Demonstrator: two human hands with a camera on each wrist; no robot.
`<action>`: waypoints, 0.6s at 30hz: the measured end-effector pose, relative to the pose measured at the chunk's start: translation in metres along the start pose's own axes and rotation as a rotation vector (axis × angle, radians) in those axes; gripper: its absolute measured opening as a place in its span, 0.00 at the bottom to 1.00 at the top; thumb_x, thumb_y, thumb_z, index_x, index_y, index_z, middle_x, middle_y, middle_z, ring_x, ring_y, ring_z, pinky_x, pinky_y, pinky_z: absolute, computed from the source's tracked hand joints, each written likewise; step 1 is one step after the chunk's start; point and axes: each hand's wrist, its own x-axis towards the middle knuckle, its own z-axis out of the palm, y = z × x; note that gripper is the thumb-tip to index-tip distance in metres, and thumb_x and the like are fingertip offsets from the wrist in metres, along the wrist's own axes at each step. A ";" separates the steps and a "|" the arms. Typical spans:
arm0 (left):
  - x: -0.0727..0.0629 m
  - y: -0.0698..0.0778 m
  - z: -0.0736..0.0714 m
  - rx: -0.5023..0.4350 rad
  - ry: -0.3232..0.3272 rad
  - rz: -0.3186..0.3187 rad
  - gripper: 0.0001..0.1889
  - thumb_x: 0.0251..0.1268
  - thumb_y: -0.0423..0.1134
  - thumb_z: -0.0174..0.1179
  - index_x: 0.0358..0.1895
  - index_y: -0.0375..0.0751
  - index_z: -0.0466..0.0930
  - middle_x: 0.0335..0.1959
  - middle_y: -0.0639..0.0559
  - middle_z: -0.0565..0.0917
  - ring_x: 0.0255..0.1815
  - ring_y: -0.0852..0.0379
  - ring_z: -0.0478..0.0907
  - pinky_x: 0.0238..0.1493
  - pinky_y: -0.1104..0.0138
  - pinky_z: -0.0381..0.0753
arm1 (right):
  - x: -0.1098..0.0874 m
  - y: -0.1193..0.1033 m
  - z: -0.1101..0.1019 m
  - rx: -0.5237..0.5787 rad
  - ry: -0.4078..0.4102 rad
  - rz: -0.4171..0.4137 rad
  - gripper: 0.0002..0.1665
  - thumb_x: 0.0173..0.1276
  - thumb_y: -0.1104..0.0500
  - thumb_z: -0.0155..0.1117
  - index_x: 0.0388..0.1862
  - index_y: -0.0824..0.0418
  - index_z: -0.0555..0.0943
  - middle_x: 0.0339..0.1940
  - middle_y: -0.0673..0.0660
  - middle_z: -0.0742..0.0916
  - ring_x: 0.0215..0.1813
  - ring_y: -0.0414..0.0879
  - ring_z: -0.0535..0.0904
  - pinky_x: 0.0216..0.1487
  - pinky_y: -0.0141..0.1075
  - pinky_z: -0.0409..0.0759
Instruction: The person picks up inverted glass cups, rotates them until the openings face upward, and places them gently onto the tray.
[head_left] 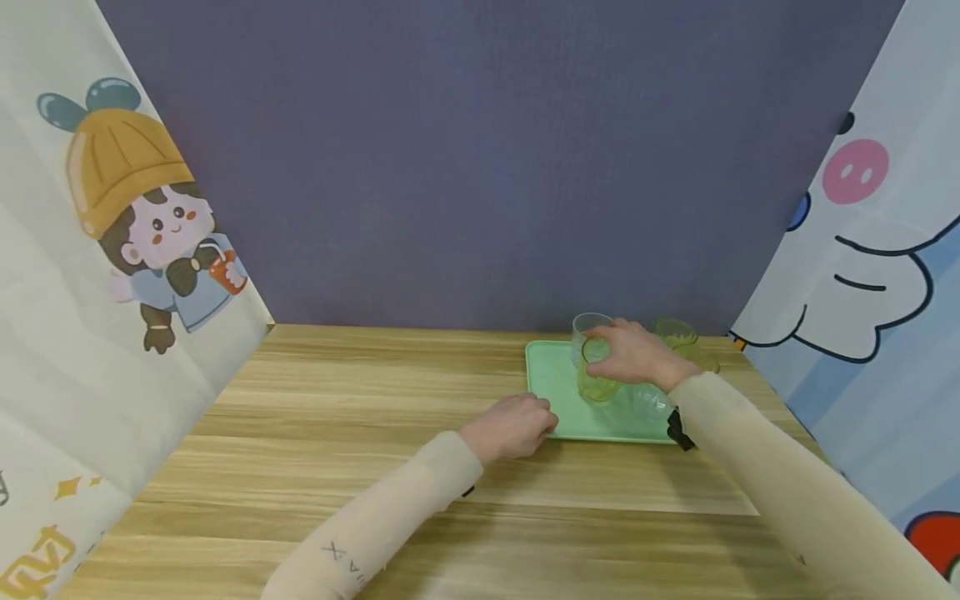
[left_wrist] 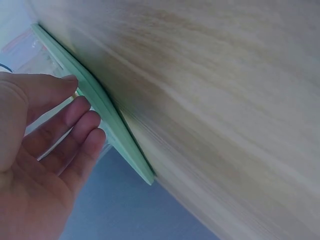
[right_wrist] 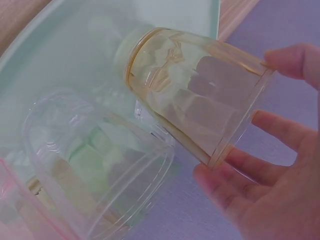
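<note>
My right hand (head_left: 633,354) holds a transparent yellow cup (right_wrist: 200,95) by its rim, thumb on one side and fingers on the other. The cup's base is on or just above the light green tray (head_left: 555,383); I cannot tell which. Beside it in the right wrist view is a clear cup (right_wrist: 95,150), and a pink-edged clear cup (right_wrist: 30,215) is partly cut off. At the tray's near left corner is my left hand (head_left: 513,427), its fingers loosely bent. In the left wrist view its fingertips (left_wrist: 92,142) are by the tray's edge, with no clear grip on it.
Behind the right hand a clear cup (head_left: 588,323) shows in part. Yellow-green cups (head_left: 677,332) are at the tray's right, partly hidden by the right arm. The wooden table (head_left: 360,392) meets a dark panel (head_left: 480,167) at the back, with printed curtains (head_left: 60,333) at both sides.
</note>
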 end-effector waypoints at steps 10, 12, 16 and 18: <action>0.002 0.003 -0.002 0.009 -0.007 -0.008 0.05 0.68 0.34 0.65 0.39 0.50 0.88 0.35 0.60 0.82 0.39 0.62 0.78 0.43 0.73 0.78 | 0.003 0.002 0.005 -0.018 -0.024 0.015 0.40 0.66 0.45 0.64 0.74 0.60 0.72 0.73 0.77 0.67 0.72 0.79 0.59 0.57 0.72 0.70; 0.003 0.003 -0.001 0.001 -0.014 -0.017 0.06 0.67 0.33 0.65 0.39 0.50 0.88 0.36 0.60 0.82 0.39 0.62 0.78 0.42 0.73 0.78 | 0.003 0.002 0.006 -0.016 -0.026 0.015 0.40 0.66 0.45 0.64 0.74 0.61 0.72 0.73 0.78 0.66 0.72 0.79 0.59 0.58 0.72 0.70; 0.003 0.004 -0.001 -0.012 -0.027 -0.035 0.08 0.67 0.31 0.64 0.40 0.50 0.88 0.36 0.60 0.82 0.40 0.62 0.78 0.42 0.73 0.78 | 0.002 0.002 0.006 -0.018 -0.030 0.010 0.41 0.66 0.45 0.63 0.74 0.61 0.71 0.73 0.78 0.66 0.72 0.79 0.59 0.57 0.72 0.70; 0.002 0.005 -0.001 -0.014 -0.030 -0.040 0.08 0.67 0.31 0.64 0.40 0.51 0.88 0.36 0.60 0.82 0.40 0.62 0.78 0.41 0.73 0.78 | 0.001 0.002 0.006 -0.021 -0.033 0.009 0.40 0.66 0.45 0.63 0.74 0.61 0.71 0.73 0.77 0.66 0.72 0.79 0.60 0.57 0.71 0.70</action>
